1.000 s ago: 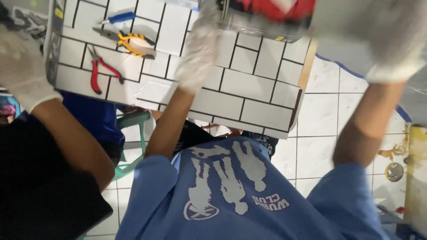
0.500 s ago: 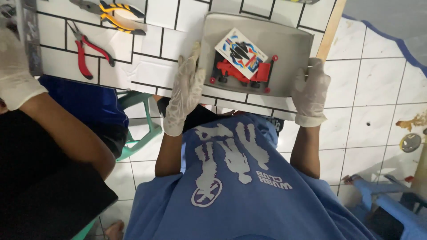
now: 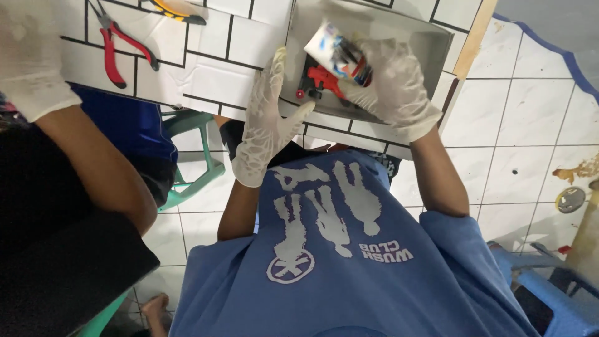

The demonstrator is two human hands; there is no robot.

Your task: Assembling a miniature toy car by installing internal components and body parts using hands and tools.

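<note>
A shallow grey tray (image 3: 437, 43) rests on a work surface covered in white tile pattern (image 3: 212, 68). My left hand (image 3: 268, 118), in a white glove, grips the tray's left edge. My right hand (image 3: 390, 87), also gloved, reaches into the tray and holds a white printed packet (image 3: 334, 50) lifted off the bottom. Under the packet a red plastic part (image 3: 321, 78) lies in the tray, partly hidden by my fingers.
Red-handled pliers (image 3: 118, 47) and a yellow-handled tool (image 3: 178, 9) lie on the surface to the left. Another person's gloved hand (image 3: 31, 56) and forearm are at the far left. A green chair (image 3: 193, 156) stands below the surface, a blue stool (image 3: 549, 287) at lower right.
My right hand left the tray's right edge, went into the tray and picked up the printed packet. The left hand stays on the left edge.
</note>
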